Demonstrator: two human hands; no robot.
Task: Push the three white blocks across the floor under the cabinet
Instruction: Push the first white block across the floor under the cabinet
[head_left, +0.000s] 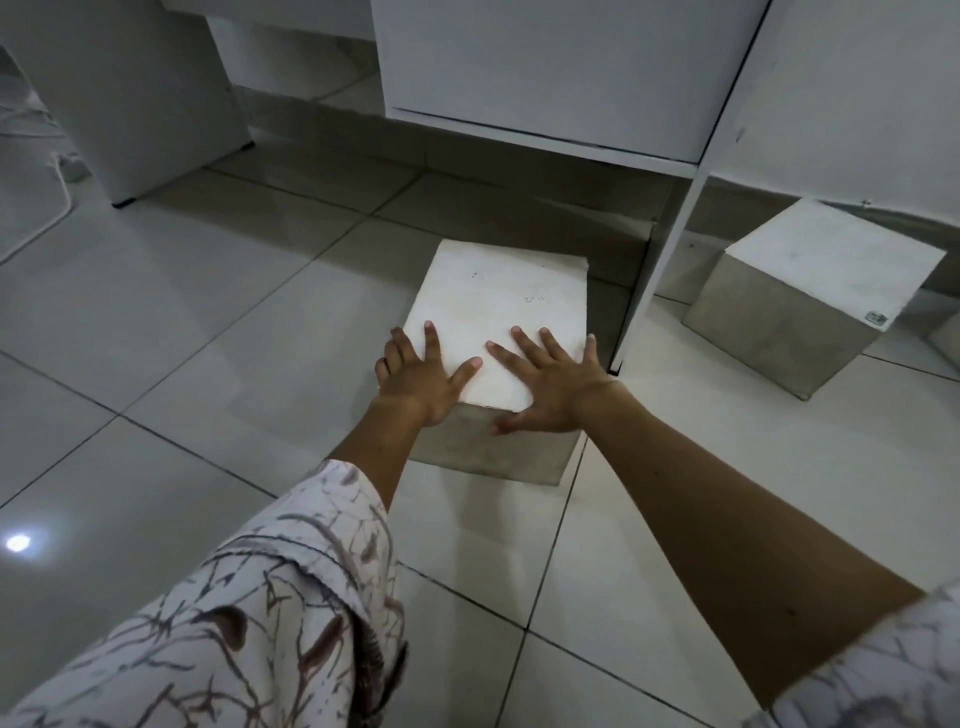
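Patterned sleeve (249, 613) on the left arm was closest to the lens, with the bare right forearm stretched out next to it. Both hands were on one white block (501, 312) sitting on the tiled floor (156, 322). Left hand (423, 371) was at the near left corner, fingers (432, 340) spread flat, a couple hanging off the left edge. Right hand (550, 384) lay flat on top too, fingers open, thumb dropped over the near face. So neither was gripping anything, just pressing palms down.

Only two blocks visible: that one, and a second block (810, 291) well off to the right, on the other side of the cabinet's white upright panel (670, 228). The block under the hands was in front of the cabinet (545, 67), its far edge near the shadowed gap under it. Plenty of open tile to the left, while the right edge sat close to the panel. No containers in sight.
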